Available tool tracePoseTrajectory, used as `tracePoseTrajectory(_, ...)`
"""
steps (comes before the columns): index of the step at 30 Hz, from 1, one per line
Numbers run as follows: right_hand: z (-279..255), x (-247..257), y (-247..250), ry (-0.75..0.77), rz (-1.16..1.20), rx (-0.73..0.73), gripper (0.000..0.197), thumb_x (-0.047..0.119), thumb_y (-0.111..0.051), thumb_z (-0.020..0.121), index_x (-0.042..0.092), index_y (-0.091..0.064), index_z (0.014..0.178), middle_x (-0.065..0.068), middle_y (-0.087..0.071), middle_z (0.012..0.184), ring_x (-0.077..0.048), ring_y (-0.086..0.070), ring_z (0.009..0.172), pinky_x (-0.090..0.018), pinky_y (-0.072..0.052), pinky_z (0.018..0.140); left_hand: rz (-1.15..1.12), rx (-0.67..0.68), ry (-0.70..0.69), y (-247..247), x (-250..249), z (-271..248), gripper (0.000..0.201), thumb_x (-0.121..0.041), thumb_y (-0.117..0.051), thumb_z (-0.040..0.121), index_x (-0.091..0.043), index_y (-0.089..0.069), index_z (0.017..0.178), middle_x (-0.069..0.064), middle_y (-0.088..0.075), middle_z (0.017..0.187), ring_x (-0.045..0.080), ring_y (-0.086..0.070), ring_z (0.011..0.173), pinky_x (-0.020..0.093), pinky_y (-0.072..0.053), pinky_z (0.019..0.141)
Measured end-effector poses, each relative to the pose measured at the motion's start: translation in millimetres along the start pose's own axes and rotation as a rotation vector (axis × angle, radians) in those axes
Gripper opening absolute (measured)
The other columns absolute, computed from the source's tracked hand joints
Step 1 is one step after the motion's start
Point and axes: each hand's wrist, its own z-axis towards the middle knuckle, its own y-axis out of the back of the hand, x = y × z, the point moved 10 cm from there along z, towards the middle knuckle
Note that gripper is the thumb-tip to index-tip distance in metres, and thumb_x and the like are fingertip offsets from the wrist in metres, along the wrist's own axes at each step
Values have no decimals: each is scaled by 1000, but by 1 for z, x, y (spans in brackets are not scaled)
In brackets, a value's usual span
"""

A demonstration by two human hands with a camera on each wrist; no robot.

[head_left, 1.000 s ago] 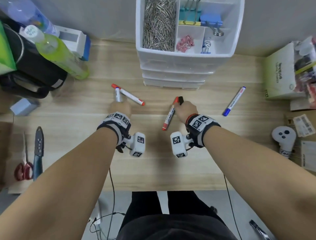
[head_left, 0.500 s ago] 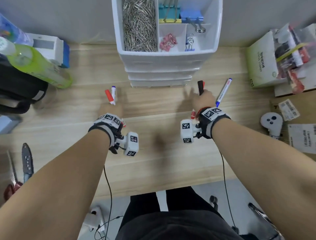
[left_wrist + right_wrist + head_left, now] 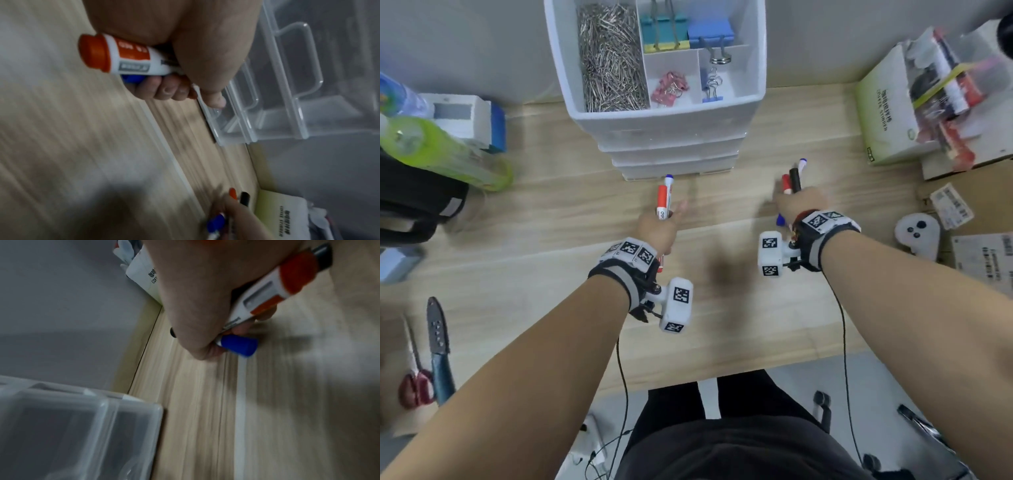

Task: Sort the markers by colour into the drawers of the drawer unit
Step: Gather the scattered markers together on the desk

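The white drawer unit (image 3: 671,144) stands at the back middle of the wooden desk with its clear drawers (image 3: 287,91) shut. My left hand (image 3: 659,224) is right in front of the lowest drawer. It grips a red marker (image 3: 662,200) and a blue marker (image 3: 669,180), also seen as red marker (image 3: 123,55) and blue marker (image 3: 132,78). To the right of the drawer unit (image 3: 72,426), my right hand (image 3: 799,202) holds a red marker (image 3: 277,283), a black marker (image 3: 324,256) and a blue marker (image 3: 238,345) in a bundle.
The unit's open top tray (image 3: 756,68) holds paper clips and binder clips. A green bottle (image 3: 441,150) and a black bag lie at the left, scissors (image 3: 414,380) and a blue-handled tool (image 3: 440,346) at the near left. A green box (image 3: 887,113), a white controller (image 3: 917,234) and cardboard crowd the right.
Both hands lifted their markers off the desk. The right hand has added the blue marker to its red and black ones. The left hand moved right, up to the unit's front.
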Motion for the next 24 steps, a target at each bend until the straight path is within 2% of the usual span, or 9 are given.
tracePoseTrajectory(3,-34,14,-29,111,101,160,25,39,-63,81,16,-60,70,-2,-63,62,-21,-60,62,-26,-39,50,-87,50,-24,-14,-12,-13,64,-76,-68,66,-15,-57,84,-3,-42,55,13,-38,40,29,-42,53)
tracePoseTrajectory(5,-63,27,-51,215,104,322,22,30,-66,81,14,-59,66,-1,-60,61,-20,-58,61,-27,-42,56,-116,66,-10,-20,-16,-26,78,-83,-66,58,-14,-64,95,0,-46,66,14,-40,47,30,-43,58)
tracePoseTrajectory(8,-116,46,-78,353,64,583,20,26,-68,81,10,-62,70,-1,-58,61,-17,-55,56,-29,-44,63,-161,162,37,-32,-19,-46,66,-84,-57,67,-23,-60,94,5,-52,80,16,-41,59,30,-42,63)
tracePoseTrajectory(12,-158,71,-80,433,107,678,12,15,-62,79,11,-62,67,2,-59,54,-12,-55,49,-23,-41,56,-383,279,65,-40,-25,-65,64,-81,-61,64,-18,-58,79,0,-50,63,11,-40,47,22,-33,43)
tracePoseTrajectory(15,-175,84,-84,493,38,698,14,16,-54,80,11,-66,75,-4,-70,62,-12,-63,49,-23,-47,56,-422,339,39,-41,-30,-76,75,-80,-69,55,-14,-60,89,6,-56,63,16,-52,47,25,-43,47)
tracePoseTrajectory(17,-188,94,-91,569,-56,716,16,16,-48,83,12,-63,79,-8,-70,70,-23,-68,63,-31,-53,59,-436,332,38,-35,-29,-80,63,-66,-74,69,-10,-63,96,15,-62,73,22,-63,56,29,-53,55)
tracePoseTrajectory(19,-201,101,-100,639,-146,752,16,13,-47,85,12,-61,78,-10,-68,77,-29,-69,76,-38,-54,70,-458,293,68,-26,-27,-83,34,-43,-66,89,-10,-62,90,12,-60,68,18,-63,48,24,-51,46)
tracePoseTrajectory(21,-211,104,-105,669,-192,799,17,7,-49,87,13,-59,75,-8,-65,75,-24,-64,72,-34,-51,69,-509,248,121,-18,-19,-81,22,-32,-61,93,-12,-60,86,7,-55,64,17,-58,43,22,-47,40)
tracePoseTrajectory(24,-219,105,-108,688,-240,838,12,3,-51,89,10,-53,80,-4,-53,69,-14,-48,60,-27,-38,58,-620,191,197,-8,-5,-75,18,-27,-61,93,-15,-58,79,6,-53,63,19,-55,48,26,-50,47)
